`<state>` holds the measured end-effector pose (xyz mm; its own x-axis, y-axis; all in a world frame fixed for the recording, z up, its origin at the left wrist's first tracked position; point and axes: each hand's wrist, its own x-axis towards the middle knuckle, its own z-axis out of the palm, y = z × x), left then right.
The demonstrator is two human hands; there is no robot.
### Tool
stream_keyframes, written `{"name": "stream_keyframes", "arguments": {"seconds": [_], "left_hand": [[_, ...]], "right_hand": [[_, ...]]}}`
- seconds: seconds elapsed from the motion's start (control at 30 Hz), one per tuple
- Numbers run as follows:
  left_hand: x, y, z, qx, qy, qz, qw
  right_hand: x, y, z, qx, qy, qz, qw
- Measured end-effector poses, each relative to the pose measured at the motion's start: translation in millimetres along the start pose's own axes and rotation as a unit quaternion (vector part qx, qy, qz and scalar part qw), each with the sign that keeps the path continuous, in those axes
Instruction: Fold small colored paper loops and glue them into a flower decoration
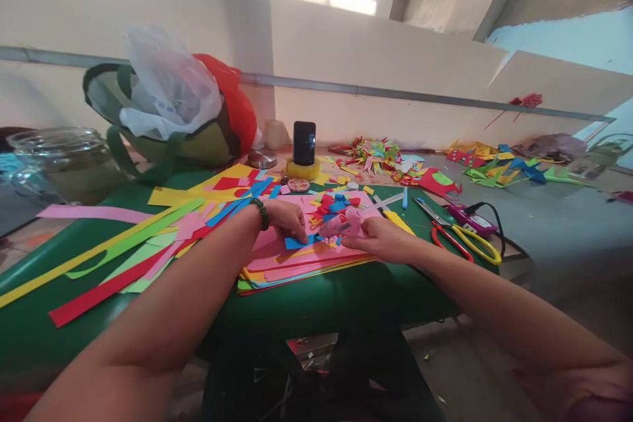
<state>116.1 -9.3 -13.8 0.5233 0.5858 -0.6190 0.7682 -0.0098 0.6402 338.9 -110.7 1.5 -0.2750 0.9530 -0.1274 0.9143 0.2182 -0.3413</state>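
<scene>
My right hand (378, 237) is closed round the handle of a pink hot glue gun (342, 223), from whose back a clear glue stick (383, 203) juts out. The gun's nozzle end sits just over a blue paper strip (298, 243). That strip lies on a stack of coloured paper (316, 266), pink sheets on top. My left hand (289, 219) has its fingers bent together on the strip, holding it against the stack. Behind the gun is a small pile of folded paper pieces (336, 203) in blue, red and yellow.
Scissors (452, 227) with red and yellow handles lie on the right, beside a purple device (472, 221) with a black cable. Long paper strips (123, 264) cover the left. A phone (304, 143) stands at the back, near a bag (198, 138) and a glass jar (64, 165).
</scene>
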Motion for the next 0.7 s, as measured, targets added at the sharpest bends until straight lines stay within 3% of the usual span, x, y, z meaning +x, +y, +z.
{"name": "stream_keyframes", "arguments": {"seconds": [0.47,0.7], "left_hand": [[9.9,-10.2,-4.6,-0.001,-0.026,0.059,0.998],[9.8,-9.4,-3.2,-0.005,-0.007,0.05,0.999]], "right_hand": [[-0.6,0.9,-4.3,-0.01,-0.027,0.016,0.999],[2.4,-2.2,-5.8,-0.022,-0.019,-0.002,1.0]]}}
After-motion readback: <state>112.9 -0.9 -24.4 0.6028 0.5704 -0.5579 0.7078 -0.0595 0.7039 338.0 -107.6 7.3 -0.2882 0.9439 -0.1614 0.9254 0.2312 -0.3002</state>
